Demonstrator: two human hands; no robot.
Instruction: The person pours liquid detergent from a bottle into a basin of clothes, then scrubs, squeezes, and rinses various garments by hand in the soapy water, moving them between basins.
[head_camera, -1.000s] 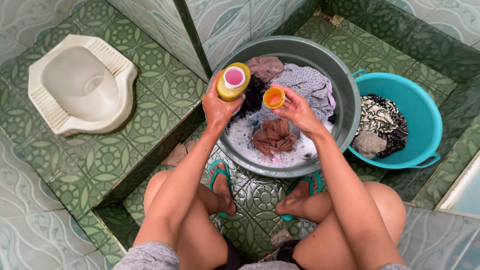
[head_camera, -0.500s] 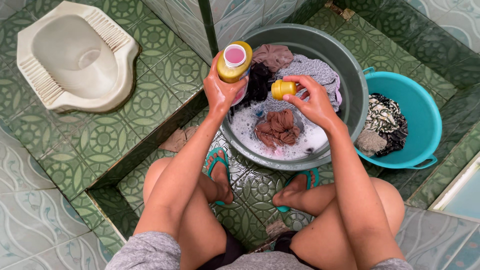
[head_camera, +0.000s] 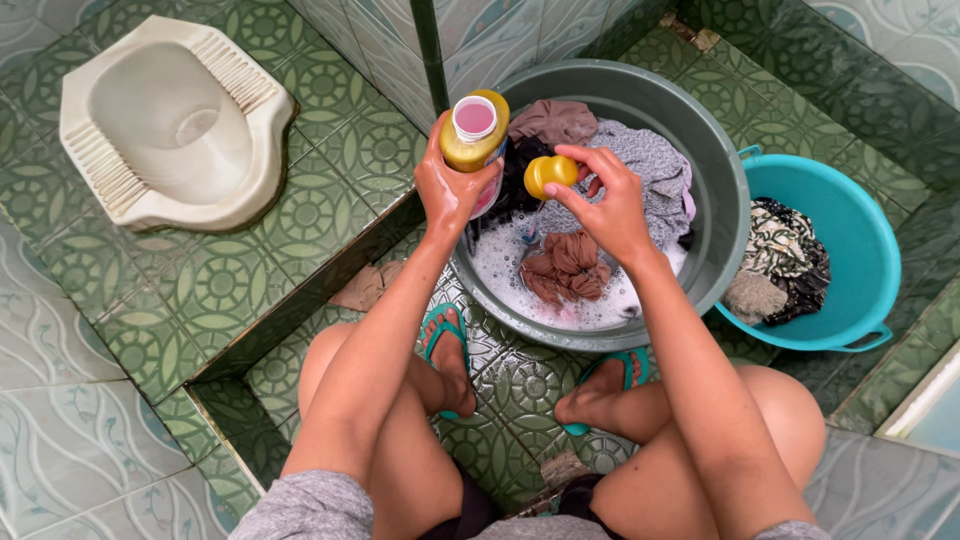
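Person squatting on a green patterned tile floor (head_camera: 200, 300), 2 bare hands raised over a large round grey plastic basin (head_camera: 725, 200). Left hand (head_camera: 452, 185) wrapped fully around the body of a yellow plastic bottle (head_camera: 472, 135), which is held upright above the basin's near-left rim; its open mouth faces up and shows pink liquid inside. Right hand (head_camera: 605, 205) pinches a small yellow plastic cap (head_camera: 547, 175) between thumb and fingertips, fingers closed on it, the cap just beside the bottle and apart from it, to the bottle's right. Basin holds soapy white water (head_camera: 505, 260) with a brown crumpled cloth (head_camera: 565, 265) in the suds, a grey knitted garment (head_camera: 645, 165) heaped toward the far side, a dark garment under the cap, and another brownish cloth (head_camera: 555, 120) at the far rim. Touching the basin on its right, a smaller turquoise plastic basin (head_camera: 860, 250) with a black-and-white patterned cloth (head_camera: 785, 245) piled in it. Both feet in turquoise flip-flops (head_camera: 440, 345), planted just in front of the grey basin. On the raised tile level to the left, well apart, a cream ceramic squat toilet pan (head_camera: 170, 120).
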